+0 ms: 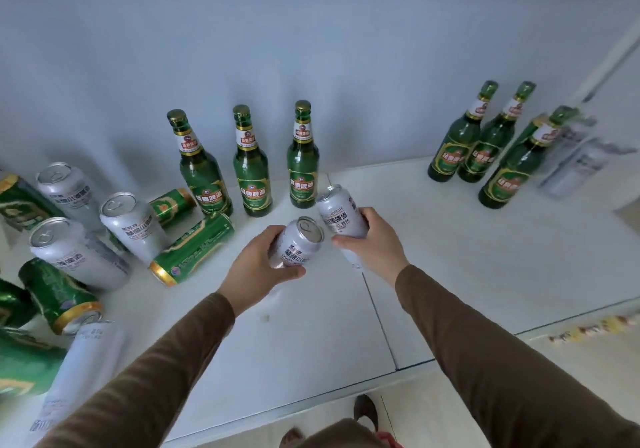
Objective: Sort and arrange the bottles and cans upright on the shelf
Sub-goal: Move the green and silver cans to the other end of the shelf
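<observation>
My left hand [254, 269] grips a silver can [298, 245] held above the white shelf [450, 257], near its middle. My right hand [375, 241] grips a second silver can [337, 210], tilted, just right of the first; the two cans almost touch. Three green bottles [251, 174] stand upright in a row at the back wall behind my hands. Three more green bottles [485, 146] stand grouped at the back right. At the left, silver cans [133, 227] stand upright among green cans [192, 250] lying on their sides.
Blurred silver cans [571, 167] stand at the far right beside the bottles. More green and silver cans [86, 361] lie at the left front edge. A seam [377, 319] splits the shelf into panels. The floor and my shoes [365, 411] show below the front edge.
</observation>
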A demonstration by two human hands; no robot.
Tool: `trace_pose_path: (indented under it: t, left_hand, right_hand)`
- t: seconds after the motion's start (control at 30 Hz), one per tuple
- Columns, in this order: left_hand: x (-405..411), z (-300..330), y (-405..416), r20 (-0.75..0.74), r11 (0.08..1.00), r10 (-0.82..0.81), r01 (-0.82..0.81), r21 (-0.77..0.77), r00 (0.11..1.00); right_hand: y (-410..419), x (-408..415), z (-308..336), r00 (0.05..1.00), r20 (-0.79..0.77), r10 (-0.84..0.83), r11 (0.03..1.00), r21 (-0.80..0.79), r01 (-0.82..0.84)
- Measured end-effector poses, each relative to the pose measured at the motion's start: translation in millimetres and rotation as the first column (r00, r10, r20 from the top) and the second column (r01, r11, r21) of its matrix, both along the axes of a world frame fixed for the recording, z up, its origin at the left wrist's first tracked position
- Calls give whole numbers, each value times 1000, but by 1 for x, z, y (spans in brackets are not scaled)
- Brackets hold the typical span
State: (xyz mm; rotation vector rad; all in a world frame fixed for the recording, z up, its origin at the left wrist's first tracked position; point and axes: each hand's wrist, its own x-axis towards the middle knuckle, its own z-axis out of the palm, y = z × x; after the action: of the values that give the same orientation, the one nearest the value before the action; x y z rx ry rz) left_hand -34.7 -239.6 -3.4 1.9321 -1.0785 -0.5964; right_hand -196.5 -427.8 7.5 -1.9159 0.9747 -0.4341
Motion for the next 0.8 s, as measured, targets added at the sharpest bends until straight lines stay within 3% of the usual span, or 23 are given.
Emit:
trace_pose_path:
  t: [0.27,0.8]
  left_hand:
    - [-79,11,-73,-296,989,-24,-21,-148,955]
    - [-281,13,-253,-356,986,-48,-14,-168,933]
  right_hand:
    - [-32,-90,4,954,187,-233,955,229,188]
    - [-189,-305,8,921,249,-298,940,243,238]
